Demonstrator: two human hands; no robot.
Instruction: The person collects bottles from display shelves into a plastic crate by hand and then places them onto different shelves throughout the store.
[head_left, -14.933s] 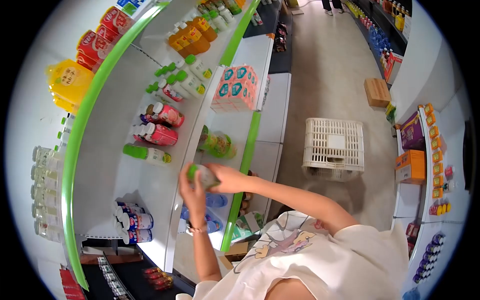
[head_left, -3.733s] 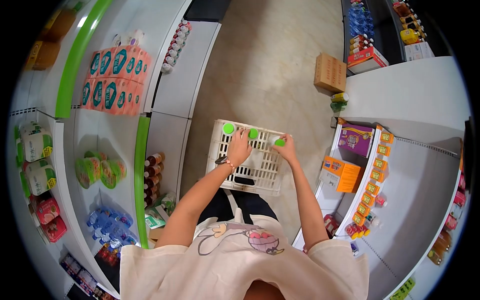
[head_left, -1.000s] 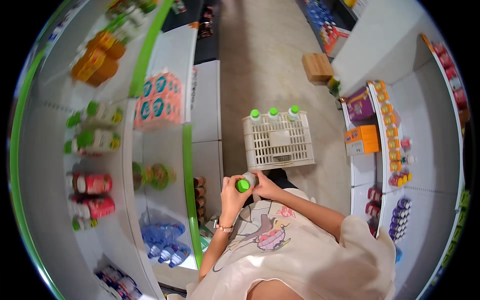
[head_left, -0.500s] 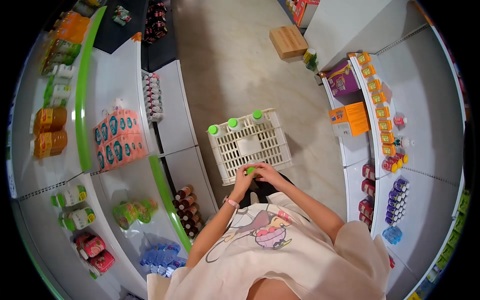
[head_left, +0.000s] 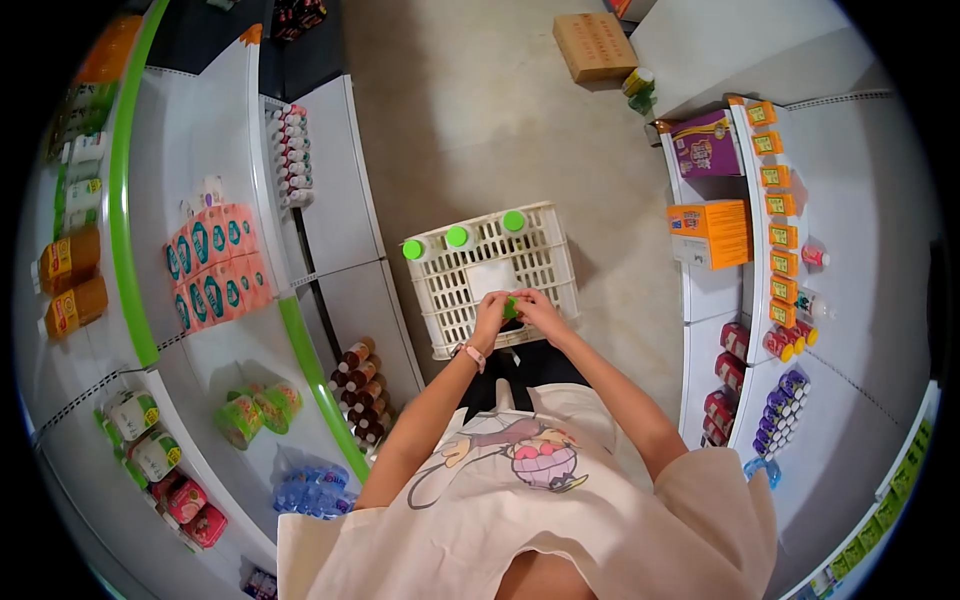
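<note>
A cream-coloured plastic crate (head_left: pixel 440 325), its top a lattice of narrow rectangular slots around a smooth white panel, sits on the pale, faintly mottled floor (head_left: pixel 500 120). Three upright bottles (head_left: pixel 515 233) with round, bright green caps and whitish bodies stand in a spaced row along the crate's far edge. The held bottle (head_left: pixel 510 308) shows a matching green cap in front of the person, over the near part of the crate; its body is mostly covered by fingers, so it is probably, though not certainly, of the same kind.

The left hand (head_left: pixel 489 318) and the right hand (head_left: pixel 541 313) are both closed around this bottle, fingers bent and fingertips nearly meeting at the cap. Both forearms angle inward from well-spread elbows, the left wrist ringed by a pinkish bracelet (head_left: pixel 474 355). To the left, a shelf carries glossy, pink-wrapped packs (head_left: pixel 215 265); to the right, a plain brown cardboard box (head_left: pixel 594 47) rests farther off on the floor.
</note>
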